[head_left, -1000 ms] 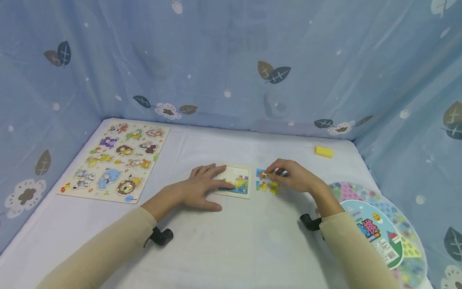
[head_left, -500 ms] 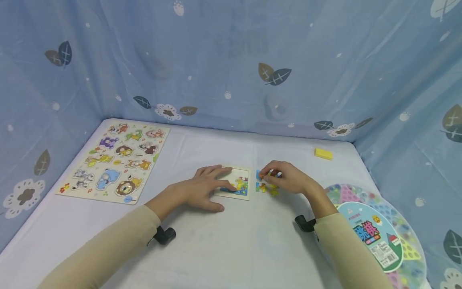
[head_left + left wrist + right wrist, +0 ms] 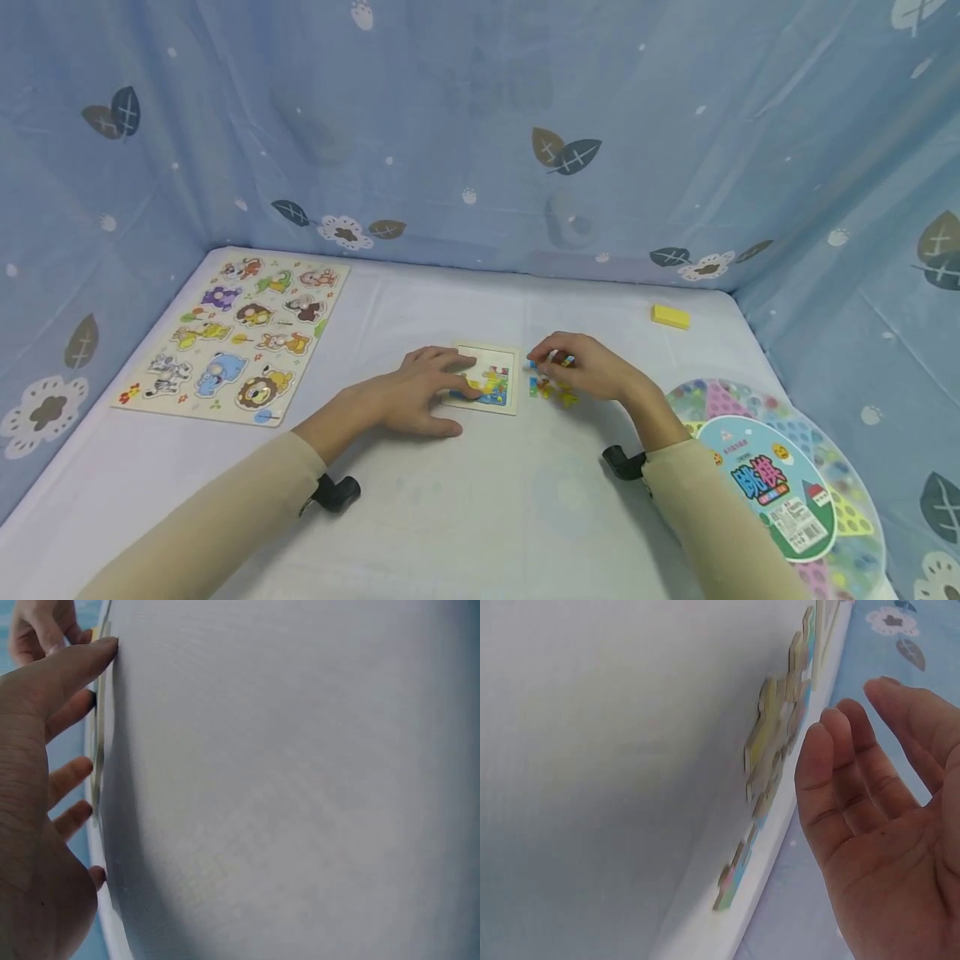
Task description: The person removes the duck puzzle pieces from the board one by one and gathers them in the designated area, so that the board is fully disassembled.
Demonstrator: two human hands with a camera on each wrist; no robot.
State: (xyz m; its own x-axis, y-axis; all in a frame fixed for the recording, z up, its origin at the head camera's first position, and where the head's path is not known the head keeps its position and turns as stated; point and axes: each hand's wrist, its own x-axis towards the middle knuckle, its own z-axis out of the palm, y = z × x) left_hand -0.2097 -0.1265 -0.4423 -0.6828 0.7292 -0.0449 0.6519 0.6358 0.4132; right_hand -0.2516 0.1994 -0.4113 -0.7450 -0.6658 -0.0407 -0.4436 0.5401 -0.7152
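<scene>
My left hand [image 3: 420,390] lies over the left part of a small square jigsaw puzzle frame [image 3: 516,367], its fingers spread. Its fingertips touch the partly filled picture; several yellow and blue pieces [image 3: 495,385] sit there. Right of the frame, my right hand [image 3: 588,367] hovers over several loose jigsaw pieces [image 3: 558,393], with thumb and index finger close together at a blue piece [image 3: 531,364]. Whether they pinch it is hidden. In the right wrist view the thumb and fingers of the right hand [image 3: 885,802] are bent beside the loose pieces [image 3: 772,735].
An animal peg puzzle board [image 3: 247,333] lies at the left of the white table [image 3: 450,517]. A yellow block [image 3: 670,317] is at the back right. A round Chinese checkers set [image 3: 780,483] lies by the right arm. A blue curtain [image 3: 450,125] encloses the back and sides.
My right hand has shifted left over the loose pieces, towards the frame. The left hand has stayed on the frame with only slight finger movement.
</scene>
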